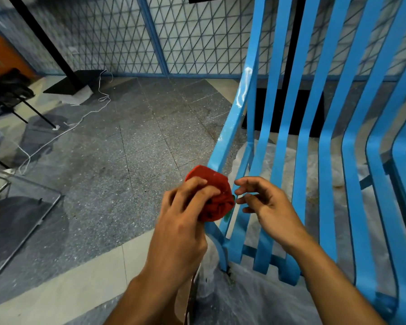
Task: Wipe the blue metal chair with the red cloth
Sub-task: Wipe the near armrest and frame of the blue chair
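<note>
Tiled floor (127, 141) | left hand (185, 212) grips red cloth (211, 195) | right hand (265, 202) loosely open

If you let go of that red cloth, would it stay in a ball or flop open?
Probably flop open. The red cloth is scrunched into folds only because the left hand squeezes it. It looks soft and light, so it would likely sag, not roll.
</note>
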Demonstrator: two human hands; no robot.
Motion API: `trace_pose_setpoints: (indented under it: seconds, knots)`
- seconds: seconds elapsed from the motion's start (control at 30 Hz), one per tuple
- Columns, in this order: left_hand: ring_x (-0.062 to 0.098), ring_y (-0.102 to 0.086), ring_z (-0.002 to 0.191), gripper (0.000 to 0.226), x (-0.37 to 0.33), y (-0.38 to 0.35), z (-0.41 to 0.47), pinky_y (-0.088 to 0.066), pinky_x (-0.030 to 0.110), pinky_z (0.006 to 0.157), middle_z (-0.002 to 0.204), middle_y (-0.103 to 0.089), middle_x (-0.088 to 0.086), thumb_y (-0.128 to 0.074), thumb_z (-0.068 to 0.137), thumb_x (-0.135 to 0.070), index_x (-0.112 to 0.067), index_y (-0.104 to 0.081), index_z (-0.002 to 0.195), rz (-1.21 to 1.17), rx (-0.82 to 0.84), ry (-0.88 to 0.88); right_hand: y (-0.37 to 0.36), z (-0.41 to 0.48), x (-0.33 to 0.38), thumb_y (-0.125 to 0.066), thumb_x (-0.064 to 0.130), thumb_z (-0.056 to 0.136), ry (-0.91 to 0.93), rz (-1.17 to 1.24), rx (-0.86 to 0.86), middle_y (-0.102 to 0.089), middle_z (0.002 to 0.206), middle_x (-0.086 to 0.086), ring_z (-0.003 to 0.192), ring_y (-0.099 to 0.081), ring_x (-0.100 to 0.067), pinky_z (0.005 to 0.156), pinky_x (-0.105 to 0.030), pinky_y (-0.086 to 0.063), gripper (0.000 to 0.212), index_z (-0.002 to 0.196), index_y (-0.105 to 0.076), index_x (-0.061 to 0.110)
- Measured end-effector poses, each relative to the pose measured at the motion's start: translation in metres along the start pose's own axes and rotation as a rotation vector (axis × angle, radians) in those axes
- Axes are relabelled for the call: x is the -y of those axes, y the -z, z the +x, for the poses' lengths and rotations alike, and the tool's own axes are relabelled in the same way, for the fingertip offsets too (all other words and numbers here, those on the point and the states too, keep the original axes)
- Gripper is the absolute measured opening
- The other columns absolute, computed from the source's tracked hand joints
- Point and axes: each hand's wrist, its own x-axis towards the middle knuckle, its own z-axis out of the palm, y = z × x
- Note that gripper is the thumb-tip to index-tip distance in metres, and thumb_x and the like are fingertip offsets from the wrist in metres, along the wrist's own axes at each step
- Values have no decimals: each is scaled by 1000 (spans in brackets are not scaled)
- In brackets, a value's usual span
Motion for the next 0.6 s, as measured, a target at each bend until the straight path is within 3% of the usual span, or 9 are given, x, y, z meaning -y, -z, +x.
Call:
trace_pose_setpoints:
  seconds: [0.17,0.37,0.6]
  knots:
    - [19,-47,120,75,18,-4,-30,-31,14,106,142,-45,-14,-61,68,15,-31,-57,126,-52,6,-18,-5,-3,1,-45,-6,100,-14,-18,25,-69,105,2,92,-68,-10,82,-29,-59,40,113,-68,25]
    - [16,-48,125,59,32,-2,-46,-27,13,112,140,-46,-12,-40,74,-8,-30,-57,126,-85,84,-16,-2,-3,-2,-45,-6,100,-39,-27,14,-70,105,-1,93,-69,-11,83,-32,-58,40,112,-68,24]
    - [8,-49,128,55,45,1,-60,-34,18,110,139,-49,-18,-49,78,-6,-31,-60,126,-163,185,20,1,-1,-5,-45,-5,100,-45,-29,-5,-70,105,-2,94,-69,-13,86,-37,-57,39,112,-68,24]
